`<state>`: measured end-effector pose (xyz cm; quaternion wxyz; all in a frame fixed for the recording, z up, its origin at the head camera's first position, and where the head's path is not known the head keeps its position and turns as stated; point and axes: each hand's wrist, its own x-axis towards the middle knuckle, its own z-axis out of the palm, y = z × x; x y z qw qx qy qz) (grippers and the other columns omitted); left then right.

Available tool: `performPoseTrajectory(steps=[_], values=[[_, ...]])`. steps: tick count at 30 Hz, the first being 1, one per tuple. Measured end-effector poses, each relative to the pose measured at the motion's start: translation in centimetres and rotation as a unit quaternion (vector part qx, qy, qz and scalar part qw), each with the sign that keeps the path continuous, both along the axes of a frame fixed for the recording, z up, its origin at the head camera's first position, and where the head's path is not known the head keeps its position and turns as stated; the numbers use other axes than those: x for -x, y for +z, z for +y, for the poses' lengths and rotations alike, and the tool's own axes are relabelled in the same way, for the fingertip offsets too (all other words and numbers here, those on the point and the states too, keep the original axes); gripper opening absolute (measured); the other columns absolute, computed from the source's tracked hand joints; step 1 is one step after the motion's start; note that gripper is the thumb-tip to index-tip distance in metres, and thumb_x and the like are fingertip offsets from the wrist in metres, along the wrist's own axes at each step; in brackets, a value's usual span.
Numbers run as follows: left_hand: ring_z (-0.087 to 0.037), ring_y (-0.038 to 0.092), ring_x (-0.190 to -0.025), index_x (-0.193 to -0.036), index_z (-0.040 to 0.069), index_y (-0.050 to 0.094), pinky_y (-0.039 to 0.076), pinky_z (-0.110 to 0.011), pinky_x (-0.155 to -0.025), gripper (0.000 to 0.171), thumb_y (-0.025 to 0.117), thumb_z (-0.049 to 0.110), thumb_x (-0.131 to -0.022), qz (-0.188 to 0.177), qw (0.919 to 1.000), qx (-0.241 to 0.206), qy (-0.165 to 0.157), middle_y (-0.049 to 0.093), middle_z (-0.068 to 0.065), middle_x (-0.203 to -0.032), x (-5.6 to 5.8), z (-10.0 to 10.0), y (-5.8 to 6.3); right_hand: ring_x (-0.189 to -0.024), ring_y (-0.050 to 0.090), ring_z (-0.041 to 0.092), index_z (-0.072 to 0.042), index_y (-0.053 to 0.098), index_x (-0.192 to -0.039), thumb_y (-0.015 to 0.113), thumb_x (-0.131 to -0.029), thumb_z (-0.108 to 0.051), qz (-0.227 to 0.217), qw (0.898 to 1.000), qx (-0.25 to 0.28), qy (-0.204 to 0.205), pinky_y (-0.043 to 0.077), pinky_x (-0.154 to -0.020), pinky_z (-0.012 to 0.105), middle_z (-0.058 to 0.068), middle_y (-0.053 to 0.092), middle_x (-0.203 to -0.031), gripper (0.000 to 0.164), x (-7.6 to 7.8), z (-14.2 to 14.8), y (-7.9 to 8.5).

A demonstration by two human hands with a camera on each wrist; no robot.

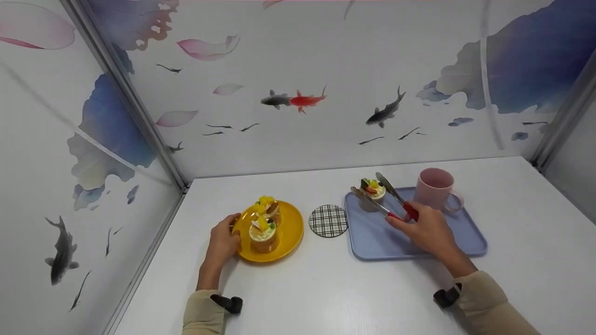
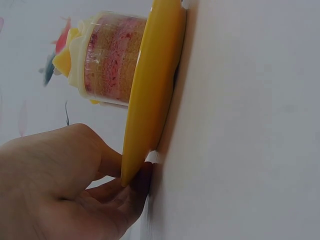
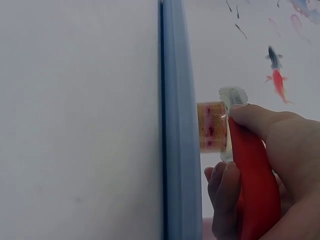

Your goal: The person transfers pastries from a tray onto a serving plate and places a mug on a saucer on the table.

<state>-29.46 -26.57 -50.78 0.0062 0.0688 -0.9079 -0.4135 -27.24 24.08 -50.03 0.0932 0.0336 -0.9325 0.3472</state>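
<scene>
My left hand (image 1: 224,239) pinches the left rim of a round yellow plate (image 1: 291,232), thumb above and fingers beneath. Two cake cups (image 1: 263,236) topped with cream and yellow fruit stand on that plate; the left wrist view shows pink and tan layers in one clear cup (image 2: 112,57). With my right hand (image 1: 430,230) I hold red-handled metal tongs (image 1: 409,210) over the blue tray (image 1: 386,249). The tongs' spread tips lie on either side of a third cake cup (image 1: 371,201), which stands upright at the tray's left end.
A pink mug (image 1: 434,188) stands at the tray's back right, its handle toward the right. Between plate and tray lies a round checked coaster (image 1: 328,221). White panels printed with fish and petals rise behind and left of the white table (image 1: 298,298).
</scene>
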Motion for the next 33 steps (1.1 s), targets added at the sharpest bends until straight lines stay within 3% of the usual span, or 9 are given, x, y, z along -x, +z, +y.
performPoseTrajectory(steps=[12,17,33], values=[[-0.037,0.058,-0.143,-0.16,0.004,0.051,0.049,-0.052,-0.123,0.058,0.054,-0.009,-0.103,0.0,1.0,0.004,0.005,0.056,-0.022,-0.158,0.09,-0.01,0.01,-0.07,0.051,0.021,-0.006,0.065,-0.094,0.085,-0.092,-0.047,-0.039,0.999,0.002,0.024,0.035,-0.055,0.026,0.006,0.052,-0.075,0.045,0.23,0.39,-0.24],[-0.039,0.058,-0.143,-0.158,0.002,0.051,0.049,-0.052,-0.122,0.058,0.054,-0.01,-0.102,0.009,0.9998,0.016,0.003,0.057,-0.024,-0.157,0.04,-0.01,-0.09,-0.071,0.051,0.021,-0.003,0.068,-0.103,0.083,-0.093,-0.048,-0.049,0.998,0.005,0.027,0.035,-0.055,0.026,0.007,0.052,-0.076,0.048,0.3,0.52,-0.34],[-0.039,0.059,-0.143,-0.158,0.002,0.051,0.051,-0.052,-0.121,0.057,0.053,-0.009,-0.102,0.01,0.9999,0.013,-0.002,0.057,-0.024,-0.156,0.12,-0.05,-0.11,-0.081,0.057,0.024,-0.002,0.076,-0.114,0.085,-0.093,-0.042,-0.048,0.998,0.011,0.03,0.04,-0.06,0.026,0.008,0.061,-0.083,0.046,0.36,0.61,-0.84]])
